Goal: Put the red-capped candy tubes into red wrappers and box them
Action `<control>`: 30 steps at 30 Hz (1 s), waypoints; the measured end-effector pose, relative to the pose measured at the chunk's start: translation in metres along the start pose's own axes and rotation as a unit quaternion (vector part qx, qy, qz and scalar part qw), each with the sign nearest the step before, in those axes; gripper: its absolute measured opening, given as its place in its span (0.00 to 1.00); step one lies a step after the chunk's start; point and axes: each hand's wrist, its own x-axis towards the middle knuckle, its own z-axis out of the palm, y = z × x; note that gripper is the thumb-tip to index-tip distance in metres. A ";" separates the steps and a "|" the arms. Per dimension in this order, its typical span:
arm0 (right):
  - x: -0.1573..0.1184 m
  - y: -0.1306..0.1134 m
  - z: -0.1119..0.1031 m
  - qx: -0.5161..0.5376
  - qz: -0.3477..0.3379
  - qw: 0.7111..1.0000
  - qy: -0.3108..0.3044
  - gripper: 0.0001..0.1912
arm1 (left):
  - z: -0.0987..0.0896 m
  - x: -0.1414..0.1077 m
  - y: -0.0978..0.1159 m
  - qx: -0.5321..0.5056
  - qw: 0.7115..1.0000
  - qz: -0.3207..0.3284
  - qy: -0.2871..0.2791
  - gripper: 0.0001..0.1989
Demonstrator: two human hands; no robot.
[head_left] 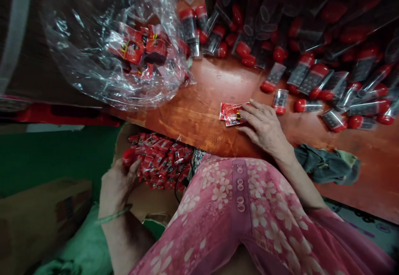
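Observation:
My right hand (263, 127) lies on the orange-red wooden table (199, 96), its fingertips pressing a small stack of red sachets (232, 114) against the surface. Several clear tubes with red caps (280, 101) lie just beyond those fingers. Below the table edge, my left hand (118, 183) curls around a red-capped tube (128, 157), most of which is hidden by my fingers. That hand sits beside a heap of red sachets (158, 160) in an open cardboard box (152, 204).
A clear plastic bag (77, 30) of red packets sits at the table's far left. Red-capped tubes (314, 75) are piled across the upper right. A grey-green cloth (327, 165) lies on the table's near side. My pink floral lap (237, 212) fills the bottom, beside a brown box (40, 221) and green sack (84, 241).

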 end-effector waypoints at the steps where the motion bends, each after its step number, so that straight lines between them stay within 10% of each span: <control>1: 0.001 0.002 0.002 -0.020 -0.003 1.000 -0.022 0.22 | -0.003 -0.004 -0.006 0.044 0.998 -0.041 -0.022 0.12; 4: 0.001 0.008 0.008 -0.042 -0.009 0.998 -0.041 0.18 | -0.006 -0.009 0.006 0.067 0.995 -0.075 0.021 0.24; 8: -0.002 0.012 0.014 -0.068 -0.033 0.997 -0.009 0.14 | 0.011 0.003 0.080 -0.162 0.952 0.156 0.207 0.23; 12: -0.002 0.007 0.018 -0.095 -0.036 0.995 -0.002 0.14 | 0.041 0.021 0.176 -0.237 0.841 0.455 0.171 0.22; 16: 0.001 -0.002 0.021 -0.128 -0.028 0.991 -0.016 0.14 | 0.064 0.036 0.237 -0.204 0.799 0.555 0.110 0.18; 22: 0.003 -0.011 0.006 -0.128 -0.005 0.989 -0.070 0.15 | 0.073 0.053 0.246 -0.202 0.797 0.565 0.069 0.16; 30: 0.001 0.020 -0.049 -0.148 0.096 0.984 -0.012 0.21 | 0.070 0.059 0.244 -0.170 0.808 0.540 0.165 0.14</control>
